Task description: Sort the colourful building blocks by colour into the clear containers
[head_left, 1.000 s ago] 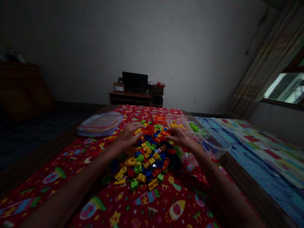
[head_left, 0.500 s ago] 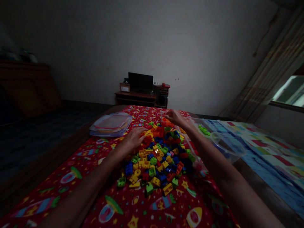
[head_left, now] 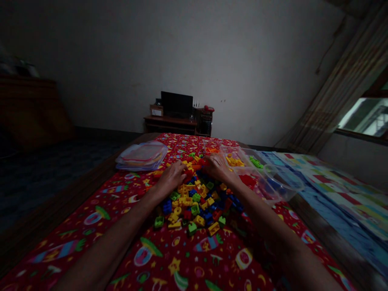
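Observation:
A heap of mixed plastic building bricks (head_left: 194, 206) in yellow, blue, green, red and orange lies on the red patterned cloth (head_left: 178, 264). My left hand (head_left: 173, 176) rests at the heap's left side, fingers curled down beside red and yellow bricks; what they hold is hidden. At the far side of the heap, my right hand (head_left: 216, 166) has its fingers bent down by a red brick (head_left: 203, 162). Its fingertips are hidden, so I cannot make out what is in them.
Clear plastic containers stand right of the heap, with orange bricks (head_left: 212, 150), yellow bricks (head_left: 235, 161), green bricks (head_left: 256, 162) and red bricks (head_left: 247, 180) sorted inside. A round clear tub (head_left: 298, 186) is beside them. Stacked plastic lids (head_left: 141, 155) lie at the left.
My right hand has come back from above the orange bricks' container, down and toward me to the heap. My left hand stays at the heap's left side. The view has shifted slightly.

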### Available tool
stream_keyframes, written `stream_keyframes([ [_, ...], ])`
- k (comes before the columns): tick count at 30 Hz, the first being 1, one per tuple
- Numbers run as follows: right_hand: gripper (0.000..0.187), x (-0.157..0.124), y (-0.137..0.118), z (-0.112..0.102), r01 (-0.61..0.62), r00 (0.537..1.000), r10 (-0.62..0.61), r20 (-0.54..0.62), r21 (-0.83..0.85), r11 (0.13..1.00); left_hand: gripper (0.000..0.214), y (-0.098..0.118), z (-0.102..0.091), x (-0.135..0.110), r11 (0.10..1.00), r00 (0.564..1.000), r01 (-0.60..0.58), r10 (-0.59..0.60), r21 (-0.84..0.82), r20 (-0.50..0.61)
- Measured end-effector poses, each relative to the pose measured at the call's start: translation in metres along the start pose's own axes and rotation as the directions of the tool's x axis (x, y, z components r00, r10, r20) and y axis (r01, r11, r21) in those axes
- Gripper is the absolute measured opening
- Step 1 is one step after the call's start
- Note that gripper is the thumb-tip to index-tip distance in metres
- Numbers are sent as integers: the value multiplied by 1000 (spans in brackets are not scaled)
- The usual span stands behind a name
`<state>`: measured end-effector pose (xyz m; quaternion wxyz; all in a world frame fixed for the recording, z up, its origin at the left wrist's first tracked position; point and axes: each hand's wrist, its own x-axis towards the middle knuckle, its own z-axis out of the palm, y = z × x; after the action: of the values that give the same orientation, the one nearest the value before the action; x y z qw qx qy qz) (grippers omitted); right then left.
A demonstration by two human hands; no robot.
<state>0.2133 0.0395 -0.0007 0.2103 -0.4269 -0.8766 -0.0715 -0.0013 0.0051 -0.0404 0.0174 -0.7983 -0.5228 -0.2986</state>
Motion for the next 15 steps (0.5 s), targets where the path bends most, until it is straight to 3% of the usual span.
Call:
stream_keyframes([
  [4, 23, -14, 3, -16, -33, 999, 33, 2, 112, 993, 17, -2, 1, 3, 1000, 1000, -24, 24, 5, -13],
  [8, 19, -32, 13, -22, -76, 997, 71, 44, 142, 987, 15, 3, 2, 9, 999, 999, 29, -30, -29, -34],
  [15, 21, -47, 30, -41, -205, 978, 208, 5, 197, 959, 27, 24, -6, 14, 930, 979, 203, -204, -305, 31],
])
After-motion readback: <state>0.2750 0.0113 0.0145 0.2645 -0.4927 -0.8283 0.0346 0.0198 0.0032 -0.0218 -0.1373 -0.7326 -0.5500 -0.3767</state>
